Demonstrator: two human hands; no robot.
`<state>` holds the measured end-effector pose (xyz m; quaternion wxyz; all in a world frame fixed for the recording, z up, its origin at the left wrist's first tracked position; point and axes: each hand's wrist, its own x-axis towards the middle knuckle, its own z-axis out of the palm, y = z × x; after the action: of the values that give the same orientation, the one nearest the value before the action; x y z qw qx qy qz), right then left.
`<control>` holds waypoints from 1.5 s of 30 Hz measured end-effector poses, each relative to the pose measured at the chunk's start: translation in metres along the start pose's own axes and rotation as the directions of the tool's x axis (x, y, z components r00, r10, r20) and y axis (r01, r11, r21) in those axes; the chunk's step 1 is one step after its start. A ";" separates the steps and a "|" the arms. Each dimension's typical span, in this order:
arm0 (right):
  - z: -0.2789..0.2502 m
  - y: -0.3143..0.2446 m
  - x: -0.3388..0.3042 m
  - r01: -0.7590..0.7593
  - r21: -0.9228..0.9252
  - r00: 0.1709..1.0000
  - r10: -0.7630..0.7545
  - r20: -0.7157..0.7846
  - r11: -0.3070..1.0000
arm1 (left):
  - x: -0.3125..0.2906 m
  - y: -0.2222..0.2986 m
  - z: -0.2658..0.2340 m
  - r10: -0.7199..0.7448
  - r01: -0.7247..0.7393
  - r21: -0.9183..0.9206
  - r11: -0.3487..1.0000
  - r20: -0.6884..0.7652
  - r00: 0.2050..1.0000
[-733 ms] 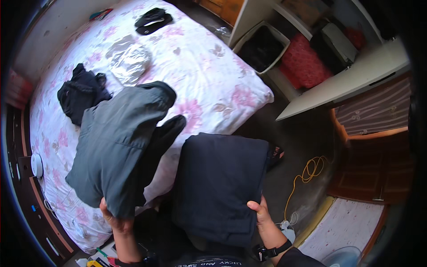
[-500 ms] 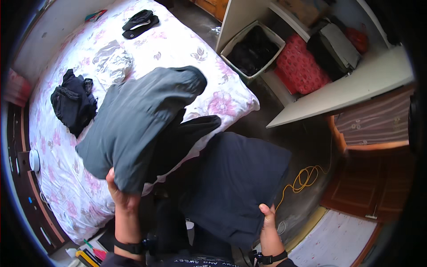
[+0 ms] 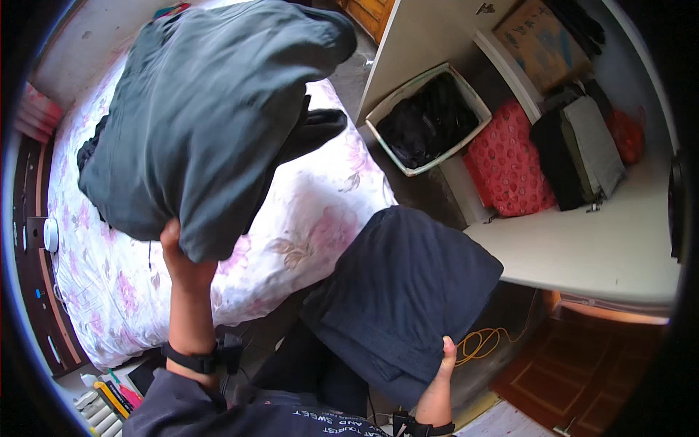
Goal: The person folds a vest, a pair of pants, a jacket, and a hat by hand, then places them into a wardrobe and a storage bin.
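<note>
My left hand is closed on the lower edge of a large grey-green garment, held up over the bed. A black part of it sticks out at its right side, and most of what lies behind it is hidden. At the lower right, my right hand grips the near corner of folded dark navy trousers, thumb on top and fingers underneath out of sight. This flat bundle hangs in front of my body, between the bed and the wardrobe.
A bed with a white floral sheet fills the left. Beyond stands a bin of black clothes. An open white wardrobe holds a red patterned bundle, folded clothes and a cardboard box. A yellow cable lies on the floor.
My left hand has lifted the grey-green garment up and away, now covering the black clothing and cap on the bed. The trousers have risen slightly in my right hand. The view has shifted.
</note>
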<state>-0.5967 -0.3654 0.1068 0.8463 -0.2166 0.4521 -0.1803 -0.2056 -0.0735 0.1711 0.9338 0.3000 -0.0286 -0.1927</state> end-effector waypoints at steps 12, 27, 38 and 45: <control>0.155 -0.112 0.158 0.090 -0.358 0.993 -0.057 0.102 0.929 | -0.001 -0.164 -0.102 -0.490 0.817 -0.025 0.577 -0.810 0.321; 0.226 -0.179 0.278 -0.012 -0.643 0.962 0.184 0.202 0.766 | 0.155 -0.258 0.047 -0.424 0.689 0.572 0.444 -0.544 0.724; 0.201 -0.231 0.330 -0.153 -0.714 0.954 0.292 0.074 0.683 | 0.168 -0.341 0.060 -0.544 0.863 0.337 0.377 -0.673 0.501; 0.210 -0.264 0.343 -0.030 -0.735 0.974 0.185 0.130 0.678 | 0.184 -0.418 0.036 -0.939 0.791 -0.507 0.341 -0.219 0.265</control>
<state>-0.2676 -0.7165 0.1156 0.7392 -0.5242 0.4139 0.0863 -0.1848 -0.4739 -0.0496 0.6747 0.1574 0.4028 -0.5981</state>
